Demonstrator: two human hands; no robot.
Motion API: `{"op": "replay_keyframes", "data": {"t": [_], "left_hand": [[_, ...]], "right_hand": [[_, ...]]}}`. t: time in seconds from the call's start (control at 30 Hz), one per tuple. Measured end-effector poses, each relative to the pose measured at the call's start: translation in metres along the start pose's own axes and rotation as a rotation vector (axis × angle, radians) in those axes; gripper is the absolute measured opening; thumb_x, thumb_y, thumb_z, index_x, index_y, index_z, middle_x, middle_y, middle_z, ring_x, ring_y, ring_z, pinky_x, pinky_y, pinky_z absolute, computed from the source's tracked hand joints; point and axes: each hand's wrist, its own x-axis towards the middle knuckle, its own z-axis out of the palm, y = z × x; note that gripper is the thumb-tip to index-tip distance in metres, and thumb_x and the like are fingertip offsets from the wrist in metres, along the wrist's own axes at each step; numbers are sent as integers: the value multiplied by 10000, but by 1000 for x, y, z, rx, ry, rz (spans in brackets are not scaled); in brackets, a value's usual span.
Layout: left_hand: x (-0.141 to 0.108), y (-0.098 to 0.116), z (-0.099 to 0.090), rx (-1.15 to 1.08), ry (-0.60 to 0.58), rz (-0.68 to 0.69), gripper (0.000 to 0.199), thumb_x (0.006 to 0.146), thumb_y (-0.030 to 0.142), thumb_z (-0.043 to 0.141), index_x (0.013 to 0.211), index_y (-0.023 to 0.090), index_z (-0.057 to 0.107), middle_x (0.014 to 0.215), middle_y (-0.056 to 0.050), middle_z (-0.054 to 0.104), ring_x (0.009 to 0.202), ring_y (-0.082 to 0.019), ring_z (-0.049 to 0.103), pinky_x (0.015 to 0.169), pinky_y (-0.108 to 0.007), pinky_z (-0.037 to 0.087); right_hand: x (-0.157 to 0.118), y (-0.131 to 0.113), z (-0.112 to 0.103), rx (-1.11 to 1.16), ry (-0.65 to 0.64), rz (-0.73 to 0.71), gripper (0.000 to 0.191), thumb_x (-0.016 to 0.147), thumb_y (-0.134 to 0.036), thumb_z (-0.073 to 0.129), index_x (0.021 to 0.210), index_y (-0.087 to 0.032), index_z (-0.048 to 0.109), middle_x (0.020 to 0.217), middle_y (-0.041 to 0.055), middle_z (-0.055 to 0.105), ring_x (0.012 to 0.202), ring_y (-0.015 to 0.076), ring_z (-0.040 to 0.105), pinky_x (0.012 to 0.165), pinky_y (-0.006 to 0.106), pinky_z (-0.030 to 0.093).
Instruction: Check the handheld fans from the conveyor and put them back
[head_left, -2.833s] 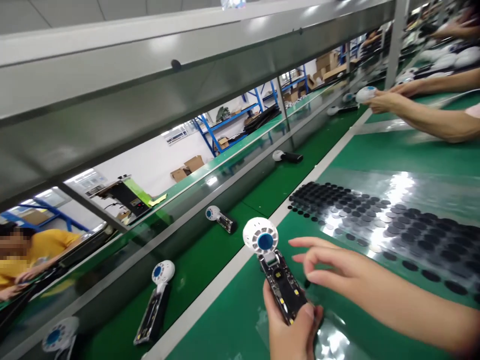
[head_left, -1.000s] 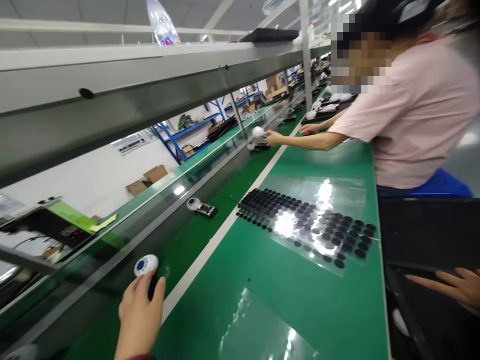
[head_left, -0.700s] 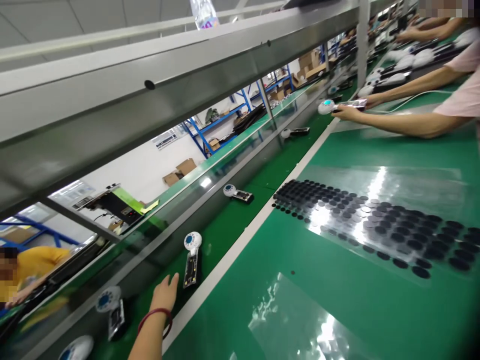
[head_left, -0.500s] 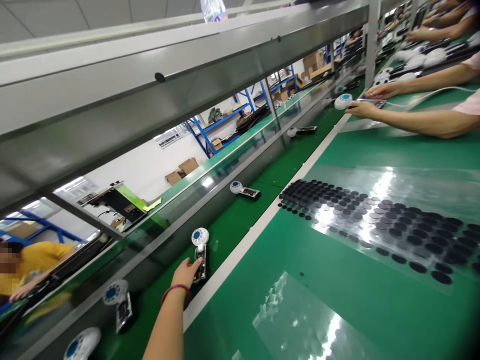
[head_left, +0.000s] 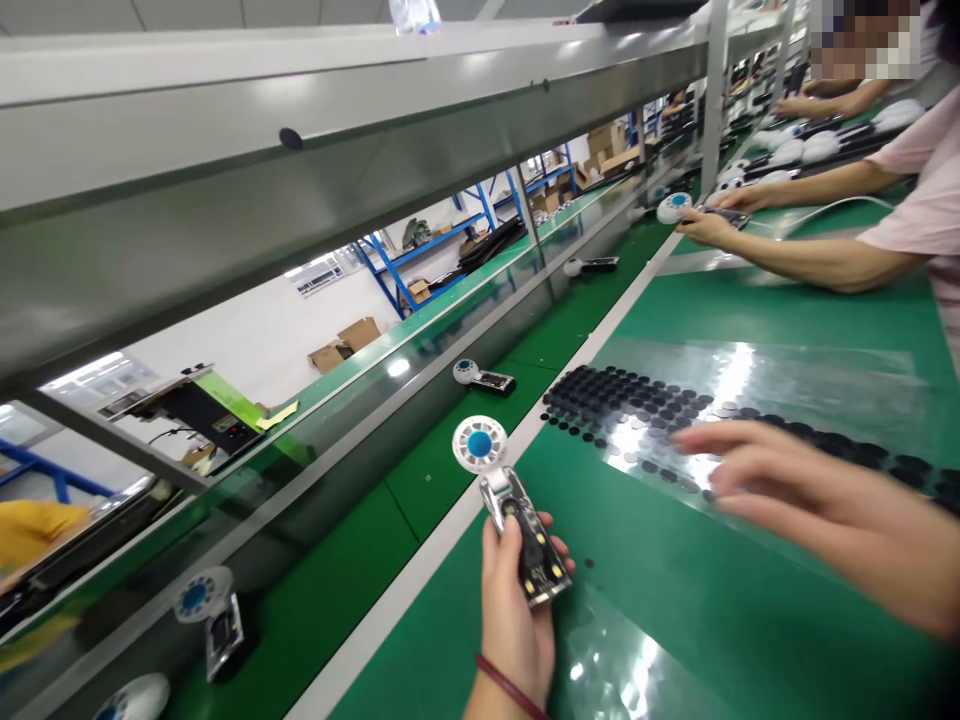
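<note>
My left hand (head_left: 516, 610) grips an open hand-held fan unit (head_left: 517, 525) by its handle, its white round head with a blue centre pointing away from me and its circuit board facing up. It is held above the green bench, next to the white strip at the conveyor's edge. My right hand (head_left: 817, 505), blurred with fingers spread, hovers empty over the near edge of a clear sheet of black round pads (head_left: 675, 410).
More fan units lie on the green conveyor (head_left: 360, 560): one (head_left: 484, 377) farther along, one (head_left: 210, 615) at the near left. A co-worker's arm (head_left: 787, 255) holds a fan at the far right. A metal shelf rail (head_left: 375, 120) runs overhead.
My left hand reached onto the conveyor, took a fan unit and lifted it over the bench. My right hand has come into view above the pad sheet.
</note>
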Motion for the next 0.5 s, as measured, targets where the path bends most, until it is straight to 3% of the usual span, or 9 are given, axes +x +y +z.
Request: {"op": "replay_keyframes", "data": {"t": [0.07,0.13,0.23,0.33,0.5], "left_hand": [[-9,-15,7,-103,11,-47,365,834,468,445,1043,169,443,797,-45,607,610,-136,577,552,-267,464],[-11,-26,8,-146,53,-82,453,828,525,416,1083,151,437,737,-55,619,566,-145,570,523,-258,447],[-8,-33,6,-91,82,-59,559,809,561,422,1216,179,389,692,-36,624,570,-157,579,531,-254,456],[-8,-37,4,-20,129,-30,618,767,591,471,1263,231,390,869,-55,650,716,-182,619,616,-265,488],[-7,-42,2,28,192,-39,657,739,625,474,1276,254,404,1187,-89,562,1039,-238,563,807,-287,476]], "right_hand": [[18,-20,23,166,-295,6,186,843,-312,498,692,-236,574,1328,2,425,1219,214,397,969,334,364],[33,-34,47,252,-460,46,152,825,-283,492,698,-223,552,1325,14,423,1234,226,373,944,351,376],[44,-42,73,260,-506,65,132,802,-224,479,678,-208,521,1183,24,506,1041,198,517,818,307,429],[44,-43,80,261,-499,59,160,806,-171,436,653,-205,471,934,-11,538,721,127,536,631,249,421],[39,-46,80,205,-485,26,176,799,-108,411,659,-207,454,872,-27,512,718,121,498,602,238,385]]}}
